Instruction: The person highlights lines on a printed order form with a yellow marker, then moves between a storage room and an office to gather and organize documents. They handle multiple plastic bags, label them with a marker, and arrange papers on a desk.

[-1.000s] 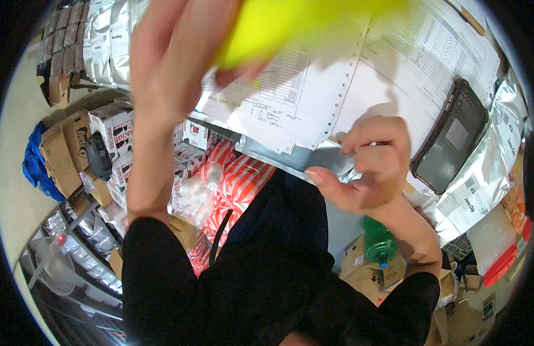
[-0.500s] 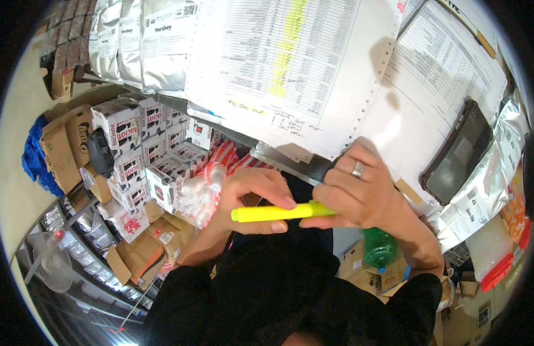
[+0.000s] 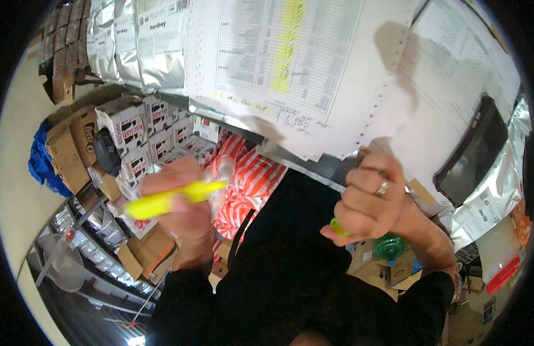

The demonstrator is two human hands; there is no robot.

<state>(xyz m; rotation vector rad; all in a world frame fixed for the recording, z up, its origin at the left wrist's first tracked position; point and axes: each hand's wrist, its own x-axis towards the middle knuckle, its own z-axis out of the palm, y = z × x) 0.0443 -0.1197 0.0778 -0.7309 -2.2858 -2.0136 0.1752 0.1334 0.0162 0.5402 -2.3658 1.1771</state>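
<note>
A yellow highlighter (image 3: 154,203) is gripped in my left hand (image 3: 191,222), which is smeared by motion over the left side. Its narrower tip end points right, with no cap on it. My right hand (image 3: 373,199), wearing a ring, is curled closed around the yellow-green cap (image 3: 338,227), of which a small part shows. Beyond my hands lies a printed list (image 3: 249,52) with a yellow highlighted column, pen ticks and handwritten notes below. A second printed sheet (image 3: 451,69) lies to its right, partly in shadow.
A dark phone (image 3: 473,151) rests right of the sheets, beside silver pouches (image 3: 480,216). More silver pouches (image 3: 158,49) stand at far left. Below the table edge are stacked white cartons (image 3: 124,126), red-striped bags (image 3: 252,179), open cardboard boxes (image 3: 146,254) and a fan (image 3: 60,262).
The highlighter has come apart from its cap. My left hand has moved left with the highlighter, while my right hand keeps the cap and has shifted slightly right.
</note>
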